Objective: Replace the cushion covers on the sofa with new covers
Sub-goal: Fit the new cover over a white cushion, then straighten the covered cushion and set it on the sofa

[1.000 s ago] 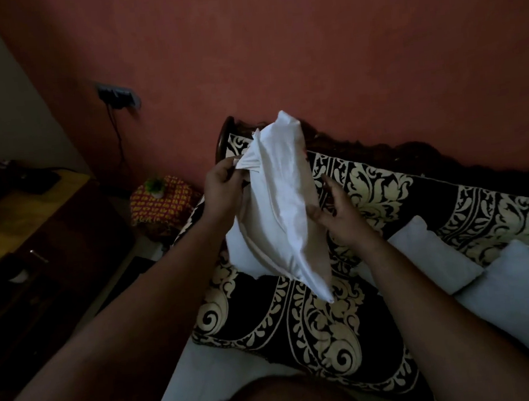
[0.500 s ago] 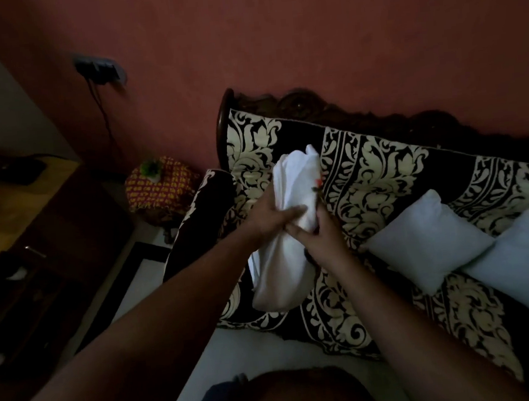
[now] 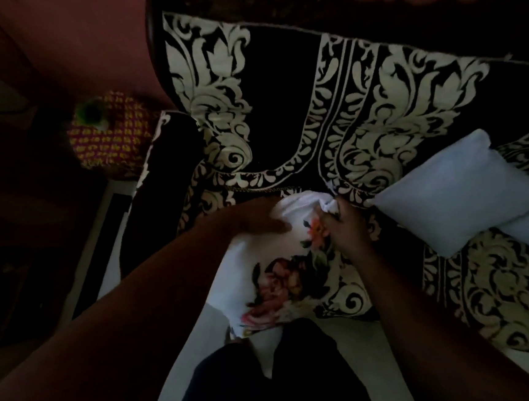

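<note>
Dim, underexposed — soft motion blur.

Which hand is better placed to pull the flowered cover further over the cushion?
Probably the right hand: it already pinches the bunched edge of the flowered cover. The left hand lies on the cushion, better for holding it down.

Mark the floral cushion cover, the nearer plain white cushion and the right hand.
floral cushion cover (image 3: 283,278): head view, printed flowers.
plain white cushion (image 3: 454,193): head view, middle of its face.
right hand (image 3: 345,225): head view, back of hand.
</note>
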Motion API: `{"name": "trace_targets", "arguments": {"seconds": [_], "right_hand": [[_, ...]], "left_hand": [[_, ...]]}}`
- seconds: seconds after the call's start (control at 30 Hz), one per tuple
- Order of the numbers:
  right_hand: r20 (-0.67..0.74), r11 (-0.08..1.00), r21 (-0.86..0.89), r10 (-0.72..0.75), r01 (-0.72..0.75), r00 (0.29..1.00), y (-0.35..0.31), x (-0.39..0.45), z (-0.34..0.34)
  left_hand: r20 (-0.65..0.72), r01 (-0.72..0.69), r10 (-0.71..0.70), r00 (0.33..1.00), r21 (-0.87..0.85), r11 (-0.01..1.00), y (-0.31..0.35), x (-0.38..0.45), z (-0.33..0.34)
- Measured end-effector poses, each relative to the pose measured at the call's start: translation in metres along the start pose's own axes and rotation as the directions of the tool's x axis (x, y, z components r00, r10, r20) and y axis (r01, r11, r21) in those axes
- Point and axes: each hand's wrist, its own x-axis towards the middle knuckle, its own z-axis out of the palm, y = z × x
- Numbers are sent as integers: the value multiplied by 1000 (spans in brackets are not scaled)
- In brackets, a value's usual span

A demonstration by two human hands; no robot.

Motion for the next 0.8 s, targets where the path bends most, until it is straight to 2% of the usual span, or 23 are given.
{"name": "trace_targets", "arguments": {"seconds": [0.07, 0.17, 0.2, 0.27, 0.33, 0.4, 0.47, 0.53, 0.63, 0.7, 0.8], "right_hand": [[19, 998, -57, 29, -28, 999, 25, 27, 16], [124, 990, -100, 113, -101, 986, 77, 68, 44], [127, 989, -98, 123, -111, 984, 97, 83, 51], [103, 975, -30, 222, -220, 969, 129, 115, 57], [53, 951, -65, 305, -301, 951, 156, 144, 58], [-16, 916, -294, 280, -272, 960, 188, 167, 54], [-100, 841, -509, 156, -185, 983, 221, 186, 56], [-103, 860, -496, 81, -122, 991, 228, 196, 60], [10, 865, -502, 3, 2, 1000, 223, 206, 74], [12, 795, -606, -35, 35, 999, 238, 206, 85], [-100, 650, -755, 16, -86, 995, 258, 206, 92]], "left_hand": [[-47, 19, -13, 999, 126, 992, -14, 35, 3], [-192, 66, -16, 981, 258, 964, -51, 75, 18], [-233, 111, -37, 972, 312, 943, -66, 83, 25], [-253, 192, -86, 964, 433, 881, -102, 103, 42], [-239, 248, -152, 959, 447, 859, -140, 124, 61], [-271, 271, -175, 947, 373, 887, -166, 139, 77], [-343, 270, -152, 927, 328, 905, -178, 156, 92], [-435, 220, -43, 899, 365, 905, -173, 169, 105], [-431, 53, 133, 893, 393, 918, -151, 189, 127], [-463, 39, 148, 874, 369, 929, -145, 198, 137], [-489, 126, 81, 869, 377, 918, -157, 215, 142]]}}
